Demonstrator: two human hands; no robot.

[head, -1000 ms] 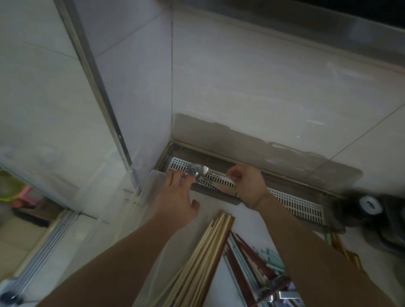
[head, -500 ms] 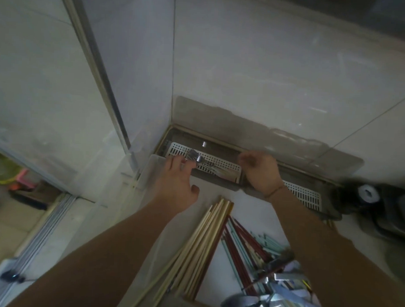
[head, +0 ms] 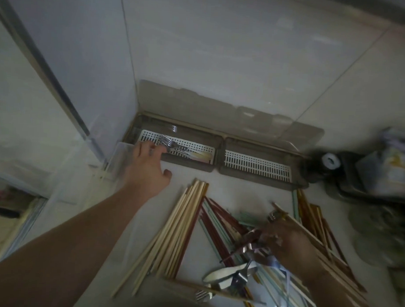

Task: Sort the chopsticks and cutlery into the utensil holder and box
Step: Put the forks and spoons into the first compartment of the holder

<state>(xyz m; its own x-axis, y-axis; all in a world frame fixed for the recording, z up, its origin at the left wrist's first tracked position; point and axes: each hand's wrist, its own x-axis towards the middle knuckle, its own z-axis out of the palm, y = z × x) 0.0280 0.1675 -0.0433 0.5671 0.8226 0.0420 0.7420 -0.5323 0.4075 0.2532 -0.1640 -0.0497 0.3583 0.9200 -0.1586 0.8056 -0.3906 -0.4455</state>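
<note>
Well — left hand [head: 148,167] at box [head: 253,175] edge.

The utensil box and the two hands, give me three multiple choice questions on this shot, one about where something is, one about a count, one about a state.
1. Where do the forks lie?
A. In the left compartment of the utensil box
B. In its right compartment
C. On the pale chopsticks

2. How many white slotted trays show in the box?
A. One
B. Two
C. Four

3. What is the left hand doing?
A. Holding a spoon
B. Lying flat on the wall
C. Reaching with straight fingers to the fork ends

Key: 1 A, the forks rest on the left tray. 2 B, one tray shows in each compartment, the right tray bare. 3 C, its fingers are straight at the forks, while the right hand is down in the cutlery pile.
</note>
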